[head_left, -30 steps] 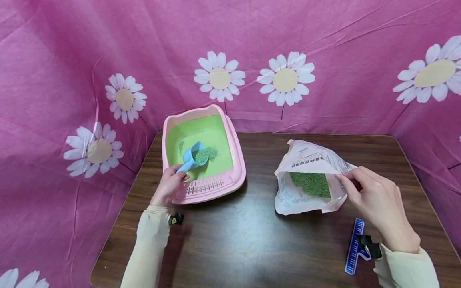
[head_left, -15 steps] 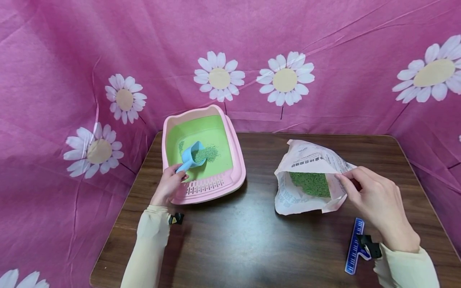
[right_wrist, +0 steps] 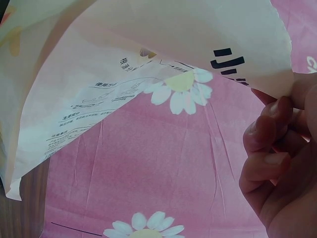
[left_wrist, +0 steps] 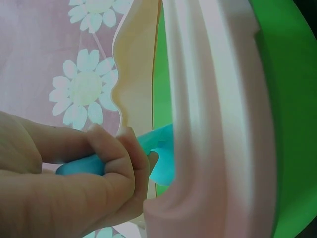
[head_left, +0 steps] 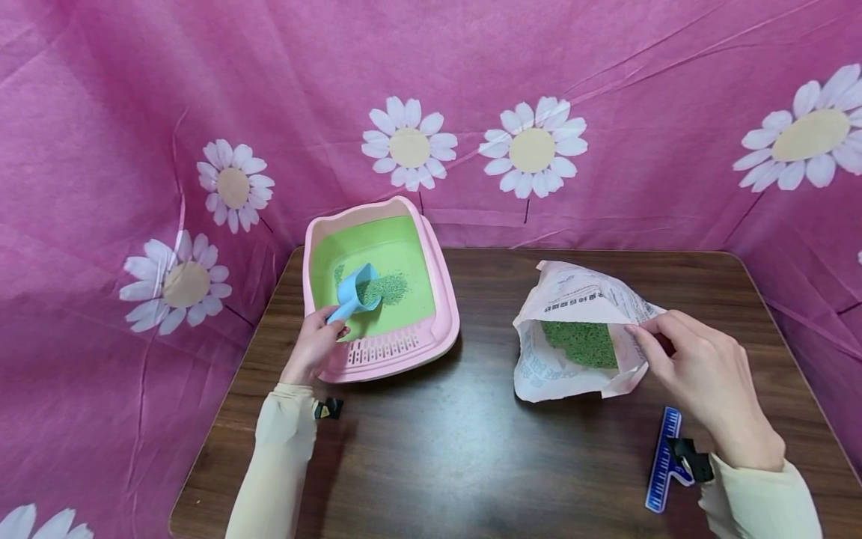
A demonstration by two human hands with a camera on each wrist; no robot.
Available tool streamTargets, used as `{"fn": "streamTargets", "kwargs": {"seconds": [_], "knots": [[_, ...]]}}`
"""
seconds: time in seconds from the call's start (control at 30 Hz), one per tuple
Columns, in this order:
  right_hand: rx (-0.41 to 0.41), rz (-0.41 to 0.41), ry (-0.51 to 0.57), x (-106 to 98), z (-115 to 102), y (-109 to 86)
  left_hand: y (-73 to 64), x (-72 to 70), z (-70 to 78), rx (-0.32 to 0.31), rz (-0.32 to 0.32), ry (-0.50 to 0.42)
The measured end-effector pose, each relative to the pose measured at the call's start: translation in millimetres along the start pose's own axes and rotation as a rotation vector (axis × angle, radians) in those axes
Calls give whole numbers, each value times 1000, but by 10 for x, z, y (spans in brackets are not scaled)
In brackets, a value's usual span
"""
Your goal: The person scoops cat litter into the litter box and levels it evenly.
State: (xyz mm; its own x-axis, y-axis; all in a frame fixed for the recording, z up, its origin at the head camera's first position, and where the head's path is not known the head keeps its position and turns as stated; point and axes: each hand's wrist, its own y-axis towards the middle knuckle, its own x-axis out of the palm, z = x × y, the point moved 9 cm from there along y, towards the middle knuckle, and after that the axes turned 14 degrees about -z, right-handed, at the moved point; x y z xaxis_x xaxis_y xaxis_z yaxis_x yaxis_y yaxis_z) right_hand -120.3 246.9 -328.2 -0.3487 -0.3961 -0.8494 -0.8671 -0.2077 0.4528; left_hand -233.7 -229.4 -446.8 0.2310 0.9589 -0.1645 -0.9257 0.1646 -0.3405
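Note:
My left hand [head_left: 313,348] grips the handle of a blue scoop [head_left: 352,287], whose bowl is down inside a pink and green litter box [head_left: 444,329]. Green granules [head_left: 390,287] lie in the scoop's mouth and on the box floor beside it. In the left wrist view the fingers [left_wrist: 116,158] curl round the handle, while the pink rim [left_wrist: 218,119] hides most of the bowl. My right hand [head_left: 703,367] pinches the edge of a white printed paper bag [head_left: 572,292] and keeps its mouth spread. Inside the bag, more green granules [head_left: 581,344] show.
A blue bag clip [head_left: 663,460] lies on the brown wooden table [head_left: 431,449], close to my right wrist. Behind and at the sides hangs a pink cloth [head_left: 303,97] with white daisies. The box stands at the table's back left.
The scoop has drawn back slightly to the left within the litter box, and more granules lie in front of its mouth. My right hand and the bag have stayed in place.

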Motion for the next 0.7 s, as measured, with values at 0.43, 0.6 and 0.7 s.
{"fn": "streamTargets", "kwargs": {"seconds": [0.43, 0.6, 0.7], "knots": [[6, -8, -4, 3, 2, 3, -5, -13, -14, -42, 24, 60], [5, -9, -3, 3, 0, 4, -12, -28, 2, -33, 32, 96], [5, -8, -3, 1, 0, 8, -13, -49, 5, -26, 41, 119]]}}
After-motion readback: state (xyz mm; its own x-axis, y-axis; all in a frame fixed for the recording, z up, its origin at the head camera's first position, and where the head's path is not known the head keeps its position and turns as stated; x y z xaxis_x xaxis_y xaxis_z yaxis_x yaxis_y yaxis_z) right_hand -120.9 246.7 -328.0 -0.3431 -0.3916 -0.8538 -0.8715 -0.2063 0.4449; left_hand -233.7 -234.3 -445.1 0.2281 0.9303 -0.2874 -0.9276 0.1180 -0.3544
